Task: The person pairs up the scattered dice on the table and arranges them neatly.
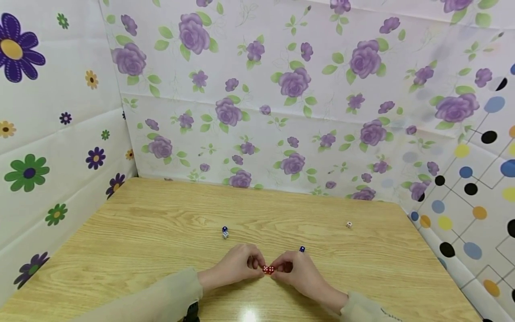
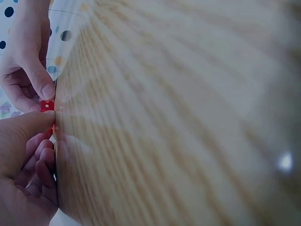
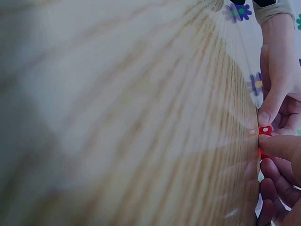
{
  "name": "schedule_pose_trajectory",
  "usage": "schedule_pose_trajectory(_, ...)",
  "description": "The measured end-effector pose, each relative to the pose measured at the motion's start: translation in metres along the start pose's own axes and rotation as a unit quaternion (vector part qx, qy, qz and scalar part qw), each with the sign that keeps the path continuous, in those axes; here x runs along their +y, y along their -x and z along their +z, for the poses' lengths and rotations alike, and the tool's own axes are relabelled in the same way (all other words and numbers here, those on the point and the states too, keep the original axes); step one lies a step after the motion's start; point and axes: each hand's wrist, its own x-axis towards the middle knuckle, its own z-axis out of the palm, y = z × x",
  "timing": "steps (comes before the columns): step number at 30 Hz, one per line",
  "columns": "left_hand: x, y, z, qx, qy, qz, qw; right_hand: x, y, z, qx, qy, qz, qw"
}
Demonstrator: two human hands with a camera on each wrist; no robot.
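Observation:
Two red dice with white pips sit side by side on the wooden table: a left red die (image 1: 265, 269) and a right red die (image 1: 271, 269). My left hand (image 1: 240, 264) pinches the left one between thumb and index finger. Thumb and index finger of my right hand (image 1: 298, 272) grip the other die from its right side. In the left wrist view, a red die (image 2: 46, 106) shows between the two thumbs; the right wrist view has a red die (image 3: 265, 130) there too. Fingertips partly cover both dice.
Just beyond my right hand lies a blue die (image 1: 302, 249). Farther left, another blue die (image 1: 225, 229) sits right by a white die (image 1: 225, 235). A second white die (image 1: 348, 224) is at the back right. Patterned sheets (image 1: 257, 112) border the wooden table (image 1: 161, 214).

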Motion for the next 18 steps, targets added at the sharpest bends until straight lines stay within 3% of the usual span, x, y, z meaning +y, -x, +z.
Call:
schedule_pose_trajectory(7, -0.001, 0.0, 0.0, 0.001, 0.003, -0.003, 1.0, -0.002, 0.001, 0.0, 0.0, -0.001, 0.001, 1.0)
schedule_pose_trajectory(10, 0.0, 0.001, -0.003, -0.014, 0.017, -0.005, 0.9997, -0.002, 0.001, 0.0, -0.001, -0.003, 0.001, 1.0)
schedule_pose_trajectory(14, 0.001, 0.001, -0.02, -0.059, 0.039, -0.01, 0.9974, -0.001, 0.001, 0.001, -0.001, -0.001, 0.0, 1.0)
schedule_pose_trajectory(18, 0.0, -0.003, -0.045, -0.076, 0.013, 0.006, 0.997, 0.0, 0.0, 0.001, 0.005, 0.005, -0.004, 1.0)
